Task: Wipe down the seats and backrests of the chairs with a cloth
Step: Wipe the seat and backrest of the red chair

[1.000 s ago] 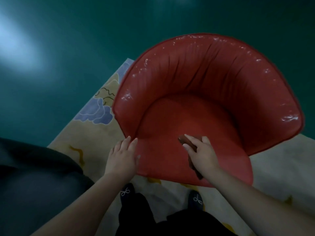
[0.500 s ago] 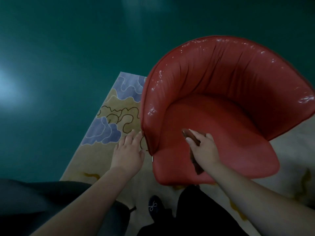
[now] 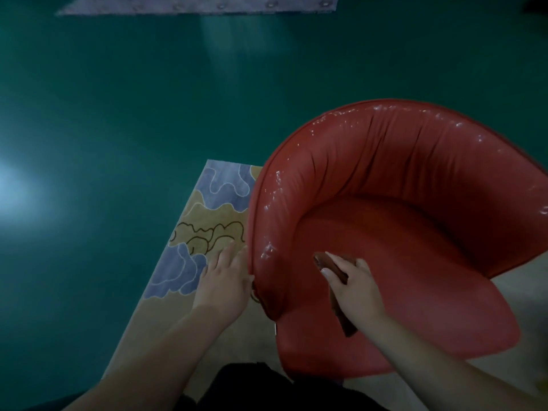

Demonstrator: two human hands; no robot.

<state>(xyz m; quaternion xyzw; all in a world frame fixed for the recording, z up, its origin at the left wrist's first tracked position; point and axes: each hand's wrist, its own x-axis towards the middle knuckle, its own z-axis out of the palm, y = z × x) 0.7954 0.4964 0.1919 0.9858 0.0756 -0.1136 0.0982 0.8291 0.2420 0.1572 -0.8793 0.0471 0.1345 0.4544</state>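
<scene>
Both forearms bare from the lower edge of the view to the wrist; no sleeves, watch or bracelets visible. Left hand [image 3: 222,280] ringless, nails not visible. Right hand [image 3: 357,289] ringless; nails on two fingers long, rounded, with a pale glossy finish. Dark, near-black clothing [image 3: 267,387] shows between the two forearms, below the red chair [image 3: 415,203]; dim light hides its cut and fabric. No markings or logos readable.

Patterned rug [image 3: 207,221] on teal floor [image 3: 118,114]
</scene>
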